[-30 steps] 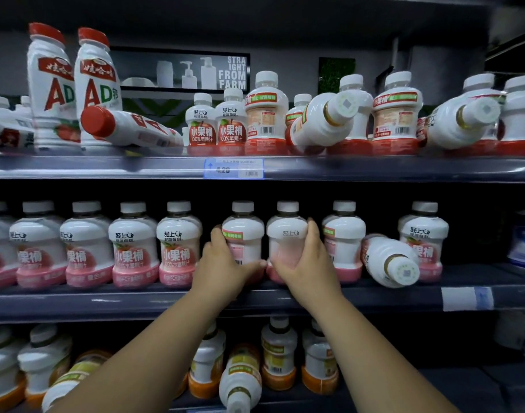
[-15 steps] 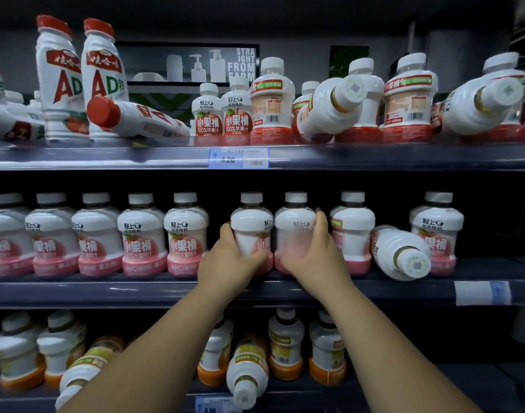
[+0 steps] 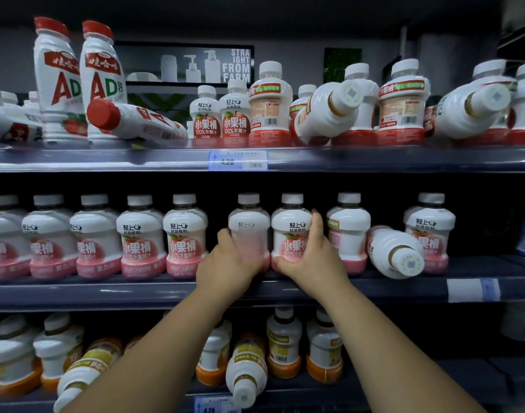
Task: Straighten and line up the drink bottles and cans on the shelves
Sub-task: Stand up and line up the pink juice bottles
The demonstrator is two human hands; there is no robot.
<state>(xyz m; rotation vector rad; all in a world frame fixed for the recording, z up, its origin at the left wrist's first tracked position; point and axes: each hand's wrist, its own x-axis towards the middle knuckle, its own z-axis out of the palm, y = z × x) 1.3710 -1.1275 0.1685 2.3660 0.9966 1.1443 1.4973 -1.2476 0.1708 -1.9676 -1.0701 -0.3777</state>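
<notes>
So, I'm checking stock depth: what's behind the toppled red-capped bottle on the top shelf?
An upright AD bottle stands behind its cap, lower part covered by the toppled bottle. Whatever sits behind its body cannot be seen.

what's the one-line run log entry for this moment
place: middle shelf | left hand: grips blurred bottle | right hand: grips labelled bottle | todo: tipped bottle further right

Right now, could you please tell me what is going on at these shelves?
A person is tidying the middle shelf. The left hand grips one pink-banded bottle and the right hand grips its neighbour, both upright. Further right a tipped bottle lies on its side, and others lie toppled above and below.
</notes>
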